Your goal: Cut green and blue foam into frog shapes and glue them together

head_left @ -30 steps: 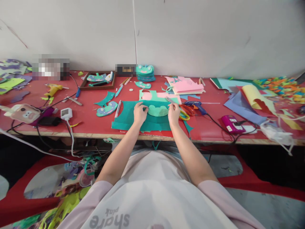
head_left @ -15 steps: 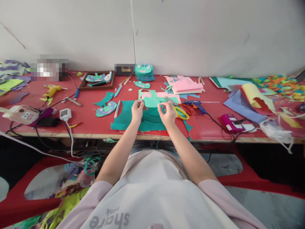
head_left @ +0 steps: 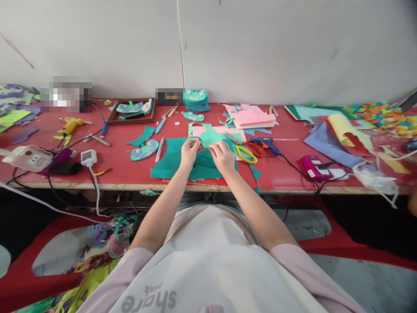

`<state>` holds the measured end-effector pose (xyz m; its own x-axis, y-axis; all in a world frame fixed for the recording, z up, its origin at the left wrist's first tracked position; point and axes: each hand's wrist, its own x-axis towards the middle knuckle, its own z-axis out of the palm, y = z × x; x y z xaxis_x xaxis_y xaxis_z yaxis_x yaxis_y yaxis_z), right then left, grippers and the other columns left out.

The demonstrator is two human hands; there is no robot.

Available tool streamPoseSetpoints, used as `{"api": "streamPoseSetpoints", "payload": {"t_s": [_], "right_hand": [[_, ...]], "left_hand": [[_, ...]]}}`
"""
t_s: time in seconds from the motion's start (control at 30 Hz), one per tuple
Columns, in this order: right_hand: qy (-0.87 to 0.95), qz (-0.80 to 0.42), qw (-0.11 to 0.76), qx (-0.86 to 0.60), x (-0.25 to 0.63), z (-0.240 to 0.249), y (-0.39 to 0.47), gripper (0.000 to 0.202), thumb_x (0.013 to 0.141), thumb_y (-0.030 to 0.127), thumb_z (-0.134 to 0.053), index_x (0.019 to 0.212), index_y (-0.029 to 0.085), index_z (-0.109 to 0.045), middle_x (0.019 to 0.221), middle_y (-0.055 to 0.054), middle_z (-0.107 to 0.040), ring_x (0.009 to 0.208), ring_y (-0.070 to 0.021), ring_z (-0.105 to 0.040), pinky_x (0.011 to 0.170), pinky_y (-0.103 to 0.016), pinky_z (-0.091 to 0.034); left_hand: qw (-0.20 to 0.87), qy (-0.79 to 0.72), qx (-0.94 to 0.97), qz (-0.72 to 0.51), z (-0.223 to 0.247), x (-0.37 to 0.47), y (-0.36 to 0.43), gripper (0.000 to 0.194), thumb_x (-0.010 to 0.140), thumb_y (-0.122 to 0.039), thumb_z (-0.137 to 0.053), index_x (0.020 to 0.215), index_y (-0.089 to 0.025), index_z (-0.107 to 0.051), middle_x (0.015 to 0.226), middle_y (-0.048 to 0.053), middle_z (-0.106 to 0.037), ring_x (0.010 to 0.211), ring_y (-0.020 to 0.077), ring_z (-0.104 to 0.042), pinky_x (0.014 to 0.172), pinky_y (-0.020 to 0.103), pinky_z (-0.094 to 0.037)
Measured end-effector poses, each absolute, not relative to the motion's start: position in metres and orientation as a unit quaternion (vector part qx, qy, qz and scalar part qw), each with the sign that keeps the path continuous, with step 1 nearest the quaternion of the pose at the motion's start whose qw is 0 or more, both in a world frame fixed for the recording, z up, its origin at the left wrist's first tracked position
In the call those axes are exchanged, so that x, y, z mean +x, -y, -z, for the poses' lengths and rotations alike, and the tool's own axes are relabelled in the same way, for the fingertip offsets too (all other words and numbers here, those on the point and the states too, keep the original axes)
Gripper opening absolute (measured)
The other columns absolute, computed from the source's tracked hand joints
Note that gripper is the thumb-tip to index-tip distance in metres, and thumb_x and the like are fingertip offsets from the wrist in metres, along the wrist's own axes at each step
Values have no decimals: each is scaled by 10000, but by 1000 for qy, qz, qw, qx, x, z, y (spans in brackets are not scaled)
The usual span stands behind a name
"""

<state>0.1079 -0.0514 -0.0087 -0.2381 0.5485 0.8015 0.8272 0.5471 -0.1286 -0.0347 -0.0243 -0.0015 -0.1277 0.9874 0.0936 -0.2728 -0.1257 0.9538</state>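
A mint-green felt cutout with a narrow stem at its top lies over pink and dark green sheets at the middle of the table. My left hand pinches its left edge between thumb and fingers. On the lower right edge, the fingers of my right hand are closed too; the fingertips partly hide the felt there. Beneath both hands spreads a dark green felt sheet. Scissors with yellow and orange handles rest just right of my right hand, beside a blue glue gun.
Frog-face felt pieces are stacked by the wall. A wooden tray holds pens and cutouts. Pink felt lies behind the scissors. At left are a yellow glue gun and cables; at right, a purple power socket.
My right hand has moved left and down onto the mint-green cutout, its fingers closing on the edge. The cutout has shifted slightly right. My left hand has hardly moved.
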Motion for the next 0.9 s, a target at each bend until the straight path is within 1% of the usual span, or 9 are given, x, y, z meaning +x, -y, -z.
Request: {"api": "streamPoseSetpoints", "payload": {"t_s": [0.13, 0.2, 0.27, 0.37, 0.43, 0.53, 0.67, 0.8, 0.9], "right_hand": [[747, 181, 459, -445, 110, 10, 51, 220, 935, 261, -438, 897, 225, -652, 819, -68, -603, 782, -180, -570, 693, -303, -466], [733, 183, 484, -441, 112, 11, 51, 224, 933, 256, -445, 862, 228, -655, 812, -65, -606, 771, -171, -579, 700, -300, -475], [733, 185, 499, -424, 113, 13, 52, 217, 928, 245, -457, 844, 234, -657, 812, -60, -615, 759, -162, -590, 703, -294, -488], [760, 175, 498, -380, 113, 14, 54, 198, 920, 217, -471, 864, 247, -660, 827, -52, -633, 774, -151, -612, 711, -279, -505], [777, 158, 497, -352, 112, 13, 55, 198, 919, 202, -471, 885, 252, -660, 840, -51, -642, 813, -148, -626, 733, -271, -512], [788, 146, 501, -326, 112, 10, 57, 201, 917, 184, -471, 900, 253, -659, 860, -52, -656, 866, -151, -635, 761, -272, -521], [807, 133, 483, -314, 111, 7, 58, 223, 920, 185, -456, 900, 263, -664, 925, -41, -689, 917, -157, -639, 800, -302, -542], [820, 101, 472, -308, 111, 8, 57, 216, 921, 193, -462, 904, 270, -663, 968, -21, -706, 922, -151, -640, 812, -318, -553], [813, 93, 489, -301, 111, 10, 56, 195, 910, 176, -482, 907, 268, -655, 970, -18, -713, 916, -149, -643, 799, -315, -556]], "left_hand": [[515, -399, 434, -622, 1, -35, 25, 148, 781, -321, -626, 784, -188, -563, 713, 9, -648, 804, 204, -690, 762, 391, -572], [537, -379, 441, -611, 1, -34, 26, 185, 791, -369, -609, 821, -190, -574, 757, 29, -676, 845, 221, -692, 770, 402, -569], [563, -366, 453, -586, 1, -33, 28, 217, 770, -389, -623, 833, -183, -591, 794, 48, -695, 873, 233, -689, 772, 401, -567], [578, -361, 470, -561, 4, -32, 30, 254, 700, -353, -681, 866, -170, -621, 860, 65, -709, 892, 225, -679, 782, 374, -558], [572, -364, 465, -570, 6, -33, 29, 295, 664, -310, -702, 912, -168, -629, 906, 68, -709, 878, 207, -676, 783, 345, -549], [564, -367, 439, -595, 7, -37, 25, 331, 665, -276, -688, 975, -175, -633, 928, 58, -705, 841, 179, -676, 753, 301, -537], [545, -368, 419, -626, 9, -44, 19, 302, 736, -337, -632, 1007, -203, -641, 912, 42, -702, 846, 165, -671, 728, 279, -530], [530, -356, 411, -651, 12, -47, 18, 306, 674, -391, -697, 916, -207, -655, 890, 58, -710, 836, 189, -677, 708, 289, -540], [520, -335, 427, -660, 10, -47, 21, 404, 647, -420, -720, 990, -218, -652, 979, 78, -712, 915, 210, -674, 768, 307, -543]]}}
